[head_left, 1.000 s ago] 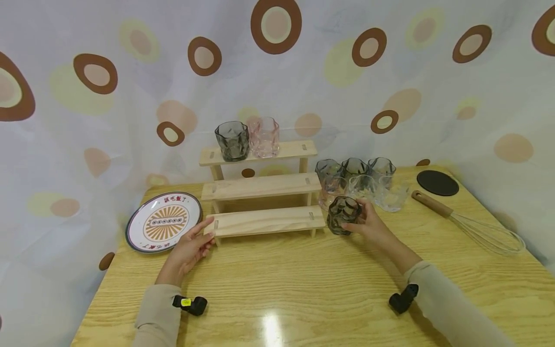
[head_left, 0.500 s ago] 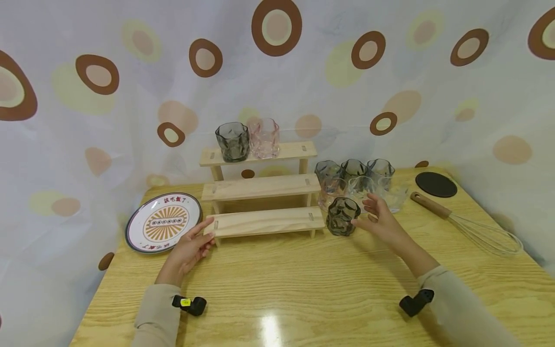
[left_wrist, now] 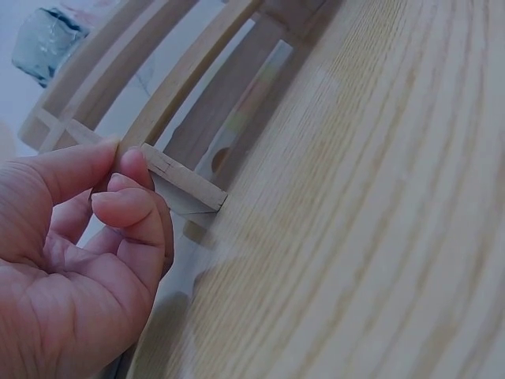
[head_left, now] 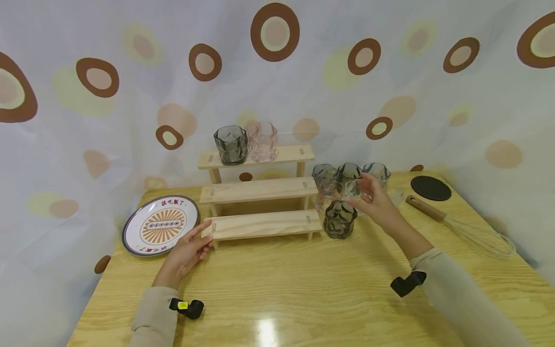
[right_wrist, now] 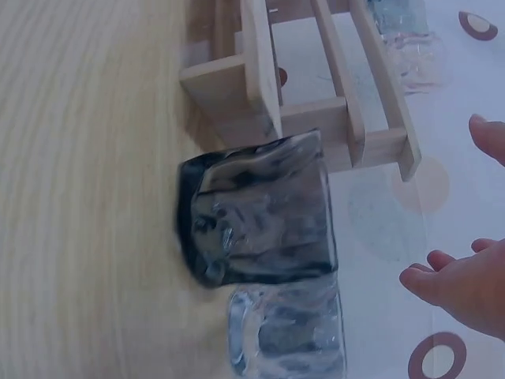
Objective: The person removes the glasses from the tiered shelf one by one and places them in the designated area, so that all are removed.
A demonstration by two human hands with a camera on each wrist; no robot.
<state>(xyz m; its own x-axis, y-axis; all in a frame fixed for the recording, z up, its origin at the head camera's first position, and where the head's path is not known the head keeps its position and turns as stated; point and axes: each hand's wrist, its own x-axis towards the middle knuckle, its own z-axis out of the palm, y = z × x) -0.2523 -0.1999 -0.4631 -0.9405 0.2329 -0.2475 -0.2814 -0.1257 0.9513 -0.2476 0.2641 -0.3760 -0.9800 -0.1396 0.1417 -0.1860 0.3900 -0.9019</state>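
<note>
My left hand (head_left: 184,253) pinches the left end of the lowest shelf of a three-step wooden rack (head_left: 264,224); in the left wrist view thumb and fingertips meet at the shelf's corner. My right hand (head_left: 379,202) holds nothing, its thumb and fingers spread. It hovers behind and right of a dark grey glass (head_left: 339,220), overlapping the clear glasses. That grey glass stands upright on the table by the rack's right end; the right wrist view shows the glass (right_wrist: 256,213) apart from the fingers. On the top shelf stand a grey glass (head_left: 231,147) and a pink glass (head_left: 263,144).
More tumblers stand in rows right of the rack: grey ones (head_left: 325,172) behind, pink (head_left: 328,190) and clear ones in front, partly hidden by my hand. A whisk (head_left: 464,229) and black round mat (head_left: 430,188) lie farther right. A patterned plate (head_left: 161,225) lies left.
My right hand has let go of the dark grey glass and risen away toward the glasses behind it. The left hand keeps its pinch on the rack. The head view has tilted slightly.
</note>
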